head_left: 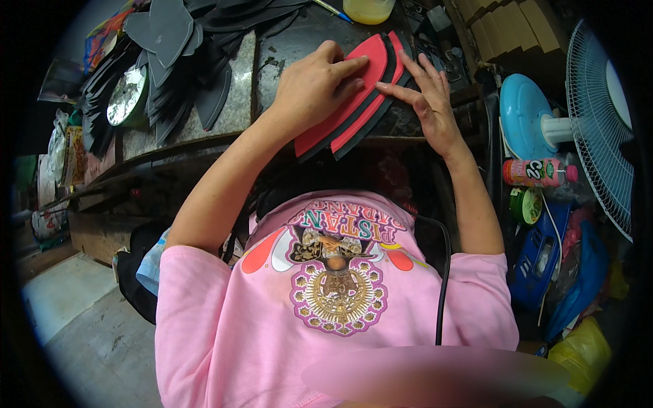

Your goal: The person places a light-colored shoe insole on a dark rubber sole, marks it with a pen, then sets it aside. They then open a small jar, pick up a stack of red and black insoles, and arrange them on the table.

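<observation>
At the near edge of the dark worktable lies a leaf-shaped red sheet piece (330, 119) with a black layer showing along its edge. A second curved piece (358, 129), red with a black edge, runs close beside it on the right. My left hand (314, 85) presses on the first piece, its index finger and thumb on the red face and the other fingers curled out of sight. My right hand (430, 102) has its fingers spread. Its fingertips touch the second piece, near the dark strip between the two. Both pieces' lower tips reach the table's edge.
Black cut pieces (163, 34) are heaped on the left, beside a round shiny-topped tin (127, 96). A yellow tub (368, 9) and a blue pen (332, 11) sit at the back. To the right are a fan (602, 115), a pink-capped bottle (537, 173) and cardboard (513, 30).
</observation>
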### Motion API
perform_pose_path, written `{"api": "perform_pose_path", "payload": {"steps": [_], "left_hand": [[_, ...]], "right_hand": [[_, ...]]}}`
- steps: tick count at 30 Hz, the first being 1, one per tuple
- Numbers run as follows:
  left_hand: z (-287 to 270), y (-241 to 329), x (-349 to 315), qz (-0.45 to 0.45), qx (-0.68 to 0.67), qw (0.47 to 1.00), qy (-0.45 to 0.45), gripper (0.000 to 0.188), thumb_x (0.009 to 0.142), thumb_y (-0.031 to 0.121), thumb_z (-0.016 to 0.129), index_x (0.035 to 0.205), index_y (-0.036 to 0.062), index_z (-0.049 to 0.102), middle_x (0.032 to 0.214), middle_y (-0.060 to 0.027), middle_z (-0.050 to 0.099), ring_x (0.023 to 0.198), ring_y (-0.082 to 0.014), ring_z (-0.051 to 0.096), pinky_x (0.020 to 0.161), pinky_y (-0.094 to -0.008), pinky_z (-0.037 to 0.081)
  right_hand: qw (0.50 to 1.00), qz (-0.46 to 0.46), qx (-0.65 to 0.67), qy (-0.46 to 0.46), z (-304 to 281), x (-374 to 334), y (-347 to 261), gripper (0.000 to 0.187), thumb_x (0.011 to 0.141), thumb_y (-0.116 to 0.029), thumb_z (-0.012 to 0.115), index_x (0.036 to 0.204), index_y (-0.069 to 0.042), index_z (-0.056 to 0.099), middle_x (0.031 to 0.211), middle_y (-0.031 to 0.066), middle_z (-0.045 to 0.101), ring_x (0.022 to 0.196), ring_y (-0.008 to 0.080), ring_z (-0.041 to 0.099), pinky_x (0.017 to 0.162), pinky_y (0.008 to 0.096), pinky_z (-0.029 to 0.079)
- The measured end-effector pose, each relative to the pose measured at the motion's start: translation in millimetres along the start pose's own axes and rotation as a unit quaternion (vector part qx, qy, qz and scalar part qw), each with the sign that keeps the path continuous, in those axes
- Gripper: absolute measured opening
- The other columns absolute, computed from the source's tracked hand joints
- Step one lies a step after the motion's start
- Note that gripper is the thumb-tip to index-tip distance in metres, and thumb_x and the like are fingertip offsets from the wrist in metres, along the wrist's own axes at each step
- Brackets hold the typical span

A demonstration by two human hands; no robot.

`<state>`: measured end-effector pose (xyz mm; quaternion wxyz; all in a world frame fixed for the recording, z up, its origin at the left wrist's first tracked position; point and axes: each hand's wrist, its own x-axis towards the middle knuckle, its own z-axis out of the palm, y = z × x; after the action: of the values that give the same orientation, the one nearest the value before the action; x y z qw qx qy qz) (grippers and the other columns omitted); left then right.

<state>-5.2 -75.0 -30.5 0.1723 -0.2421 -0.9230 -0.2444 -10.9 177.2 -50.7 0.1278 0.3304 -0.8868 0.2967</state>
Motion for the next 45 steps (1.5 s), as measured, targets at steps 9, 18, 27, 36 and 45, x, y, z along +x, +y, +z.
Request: {"api": "perform_pose_path", "payload": {"steps": [9,18,27,36,45], "left_hand": [[-4,1,2,-0.013,0.006,0.999,-0.033,0.039,0.091,0.04,0.066,0.127,0.0251,0.068,0.11,-0.0079,0.061,0.088,-0.0281,0.066,0.076,-0.0405,0.053],[-4,2,2,-0.012,0.0,1.0,-0.027,0.041,0.089,0.039,0.068,0.126,0.0223,0.068,0.108,-0.0077,0.061,0.085,-0.0276,0.067,0.074,-0.0398,0.053],[-5,2,2,-0.01,0.0,1.0,-0.026,0.041,0.089,0.04,0.069,0.126,0.0221,0.068,0.107,-0.0085,0.061,0.085,-0.0274,0.067,0.074,-0.0391,0.053],[-1,2,1,0.002,-0.005,1.0,0.002,0.039,0.086,0.038,0.071,0.12,0.018,0.071,0.101,-0.0092,0.061,0.085,-0.0298,0.067,0.071,-0.0409,0.054],[-4,1,2,-0.008,0.004,1.0,-0.026,0.041,0.09,0.042,0.067,0.127,0.0236,0.068,0.108,-0.008,0.061,0.087,-0.0268,0.066,0.074,-0.0391,0.053]], "right_hand": [[0.991,0.03,-0.119,0.054,-8,49,51,0.08,0.096,-0.074,0.013,0.132,-0.025,0.064,0.155,0.0075,0.04,0.148,0.0309,0.025,0.12,0.0576,0.009],[0.945,-0.014,-0.308,0.106,-15,58,65,0.068,0.092,-0.077,0.018,0.131,-0.043,0.063,0.157,0.0042,0.036,0.146,0.0331,0.027,0.116,0.0667,0.007],[0.994,0.024,-0.107,0.02,-4,47,86,0.076,0.089,-0.081,0.01,0.129,-0.044,0.064,0.157,0.0023,0.038,0.147,0.0332,0.026,0.118,0.0635,0.006],[0.995,-0.016,-0.099,-0.013,-26,-3,27,0.077,0.094,-0.075,0.012,0.126,-0.034,0.068,0.148,-0.0011,0.051,0.144,0.0321,0.033,0.118,0.0618,0.007],[0.941,-0.017,-0.334,0.049,-6,58,50,0.062,0.096,-0.07,0.025,0.133,-0.037,0.062,0.157,0.0028,0.038,0.145,0.0327,0.03,0.115,0.0663,0.013]]}}
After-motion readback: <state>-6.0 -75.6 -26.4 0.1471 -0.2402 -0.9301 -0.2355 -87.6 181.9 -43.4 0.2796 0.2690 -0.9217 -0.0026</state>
